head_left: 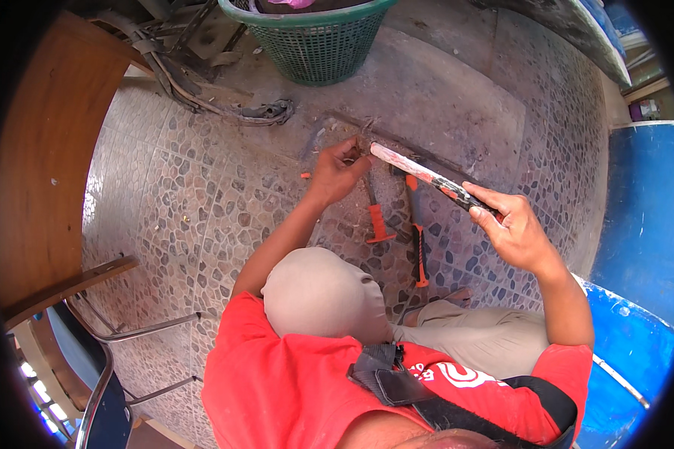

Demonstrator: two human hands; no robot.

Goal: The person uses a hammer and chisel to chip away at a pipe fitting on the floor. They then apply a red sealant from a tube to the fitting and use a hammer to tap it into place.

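Note:
My right hand is closed around the dark end of a long handle, smeared white, red and black, which slants away to the left. Close to the handle's pale far end, my left hand has its fingers curled in a pinch; whatever they hold is too small to make out. Below the hands, a chisel with an orange grip and hand guard lies on the floor. Beside it rests a hammer with a black and orange handle. A dark narrow groove runs along the floor beyond the handle.
A green mesh basket stands at the far side, with cables to its left. A wooden panel and a metal-framed chair flank the left. Blue barrels stand on the right. Dust covers part of the pebble-patterned floor.

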